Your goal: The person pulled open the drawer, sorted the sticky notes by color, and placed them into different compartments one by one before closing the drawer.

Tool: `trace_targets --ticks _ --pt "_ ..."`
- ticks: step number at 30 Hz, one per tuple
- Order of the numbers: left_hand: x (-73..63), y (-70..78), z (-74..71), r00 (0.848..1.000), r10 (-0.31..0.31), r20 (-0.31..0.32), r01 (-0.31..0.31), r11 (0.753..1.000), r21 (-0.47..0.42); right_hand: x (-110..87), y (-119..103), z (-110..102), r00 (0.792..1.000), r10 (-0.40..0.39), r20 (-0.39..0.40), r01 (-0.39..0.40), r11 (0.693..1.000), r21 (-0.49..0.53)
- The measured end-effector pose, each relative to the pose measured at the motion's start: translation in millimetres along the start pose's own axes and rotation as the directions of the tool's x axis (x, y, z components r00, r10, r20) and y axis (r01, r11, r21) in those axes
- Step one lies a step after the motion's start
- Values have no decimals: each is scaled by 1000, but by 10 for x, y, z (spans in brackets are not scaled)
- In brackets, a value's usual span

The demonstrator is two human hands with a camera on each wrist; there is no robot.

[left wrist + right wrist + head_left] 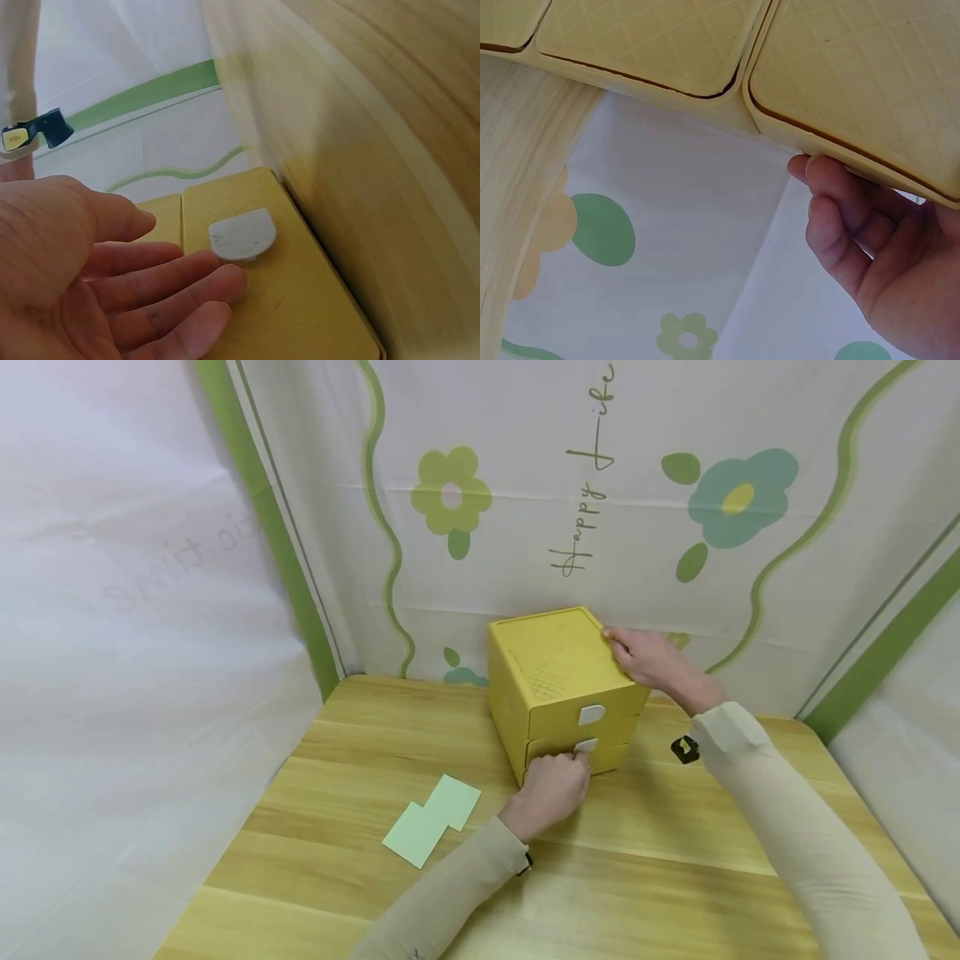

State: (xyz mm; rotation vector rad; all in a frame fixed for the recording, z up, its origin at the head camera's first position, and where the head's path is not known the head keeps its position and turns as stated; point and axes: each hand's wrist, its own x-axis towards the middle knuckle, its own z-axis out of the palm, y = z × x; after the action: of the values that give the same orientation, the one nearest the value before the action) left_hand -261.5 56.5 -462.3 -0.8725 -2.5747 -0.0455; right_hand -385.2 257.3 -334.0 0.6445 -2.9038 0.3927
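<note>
A yellow drawer box (558,652) with stacked drawers and white pull tabs stands on the wooden table. My left hand (551,789) is at its front, low down. In the left wrist view the hand's fingers reach forward, fingertips right at a white pull tab (244,235), thumb held apart. My right hand (652,660) holds the top right edge of the box. The right wrist view shows that hand's bent fingers (832,180) against the box's side; its thumb is hidden there. The drawer fronts (645,41) sit level with the frame around them.
Two pale green paper squares (416,835) lie overlapping on the table (300,860), left of my left hand. A white curtain with printed flowers (450,493) hangs close behind the box, with more white curtain (135,693) along the left side.
</note>
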Motion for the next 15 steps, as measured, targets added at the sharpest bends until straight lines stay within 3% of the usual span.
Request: trace_targets --ticks 10,15 --pt "6 18 22 998 -9 64 9 1000 5 0 -4 24 1000 3 1 -3 1000 -3" --pt "34 52 49 991 -11 137 2 998 69 -8 -23 8 1000 7 7 -7 1000 -11"
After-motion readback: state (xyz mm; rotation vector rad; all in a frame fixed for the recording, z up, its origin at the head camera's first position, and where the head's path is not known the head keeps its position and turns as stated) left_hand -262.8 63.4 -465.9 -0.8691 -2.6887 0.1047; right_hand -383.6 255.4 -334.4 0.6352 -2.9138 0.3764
